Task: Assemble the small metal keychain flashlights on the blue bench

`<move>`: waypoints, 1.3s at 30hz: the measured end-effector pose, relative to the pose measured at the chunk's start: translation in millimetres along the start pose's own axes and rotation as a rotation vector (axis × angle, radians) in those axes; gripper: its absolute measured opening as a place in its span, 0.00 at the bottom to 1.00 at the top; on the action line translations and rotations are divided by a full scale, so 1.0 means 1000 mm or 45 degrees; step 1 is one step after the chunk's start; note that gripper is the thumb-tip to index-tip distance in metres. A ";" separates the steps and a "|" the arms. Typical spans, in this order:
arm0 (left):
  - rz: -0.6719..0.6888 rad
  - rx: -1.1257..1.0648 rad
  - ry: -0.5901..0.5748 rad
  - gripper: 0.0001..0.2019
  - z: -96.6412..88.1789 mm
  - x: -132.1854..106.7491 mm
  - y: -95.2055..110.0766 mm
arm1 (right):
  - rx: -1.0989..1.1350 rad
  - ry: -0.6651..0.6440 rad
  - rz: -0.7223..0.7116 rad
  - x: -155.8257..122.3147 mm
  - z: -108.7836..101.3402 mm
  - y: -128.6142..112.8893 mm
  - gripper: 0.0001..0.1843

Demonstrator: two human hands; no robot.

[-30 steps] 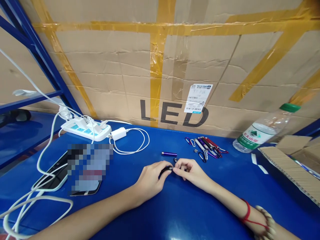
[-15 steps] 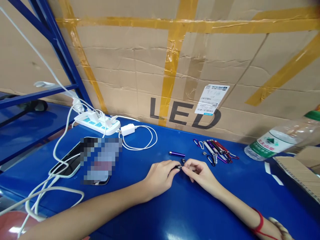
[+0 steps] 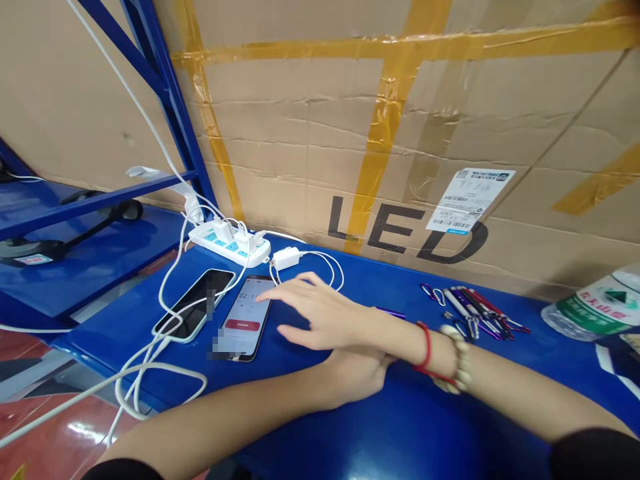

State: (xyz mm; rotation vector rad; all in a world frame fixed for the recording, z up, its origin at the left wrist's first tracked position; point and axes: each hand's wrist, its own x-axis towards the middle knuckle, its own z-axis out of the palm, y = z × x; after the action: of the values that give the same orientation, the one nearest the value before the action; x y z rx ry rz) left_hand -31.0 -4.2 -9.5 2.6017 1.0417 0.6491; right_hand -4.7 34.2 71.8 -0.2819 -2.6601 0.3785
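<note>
My right hand (image 3: 315, 310) reaches across to the left, fingers apart and nothing in them. Its index fingertip is at the right edge of a phone (image 3: 240, 337) whose lit screen shows large digits and a red button. Beneath my right wrist is my left hand (image 3: 353, 380), low over the blue table, its fingers curled; the right arm covers most of them, so what they hold is hidden. A purple metal tube (image 3: 393, 312) lies behind my right wrist, partly covered. A second phone (image 3: 197, 303) with a dark screen lies left of the lit one, cables across it.
A white power strip (image 3: 233, 243) with plugs and a charger (image 3: 287, 258) sit at the back. To the right are several small metal tubes (image 3: 480, 310) with carabiner clips and a water bottle (image 3: 595, 307). A taped cardboard box (image 3: 310, 160) stands behind the table.
My right hand has left the small black part held in my left fingers and crossed leftward over my left hand to the phone. The view has turned left.
</note>
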 end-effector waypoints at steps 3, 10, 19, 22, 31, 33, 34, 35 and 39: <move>0.121 0.070 0.002 0.18 -0.003 -0.001 0.000 | -0.032 0.013 -0.117 0.046 0.027 0.010 0.31; 0.209 -0.007 0.066 0.16 -0.001 -0.003 -0.001 | -0.003 -0.098 -0.133 0.108 0.074 0.031 0.41; 0.356 0.058 -0.014 0.16 0.001 -0.006 -0.004 | 0.025 -0.008 -0.043 0.105 0.083 0.035 0.43; 0.368 0.081 -0.041 0.18 0.000 -0.006 -0.005 | 0.031 -0.020 -0.012 0.106 0.082 0.036 0.42; 0.503 0.171 -0.034 0.17 0.006 -0.007 -0.008 | -0.058 -0.001 0.052 0.101 0.079 0.035 0.47; 0.503 0.181 -0.038 0.16 0.005 -0.007 -0.008 | -0.052 -0.016 0.049 0.100 0.078 0.034 0.47; 0.502 0.188 -0.042 0.16 0.005 -0.007 -0.008 | -0.037 -0.034 0.041 0.100 0.077 0.034 0.46; 0.504 0.194 -0.046 0.16 0.004 -0.007 -0.008 | -0.016 -0.057 0.029 0.100 0.076 0.033 0.45; 0.523 0.198 -0.055 0.16 0.003 -0.006 -0.007 | 0.059 -0.181 -0.074 0.102 0.077 0.031 0.42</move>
State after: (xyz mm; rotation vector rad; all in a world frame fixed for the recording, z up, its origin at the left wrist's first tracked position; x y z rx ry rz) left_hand -37.7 -3.5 -16.3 2.9840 0.5639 0.6143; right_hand -124.9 72.3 35.6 -0.1679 -2.7871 0.4566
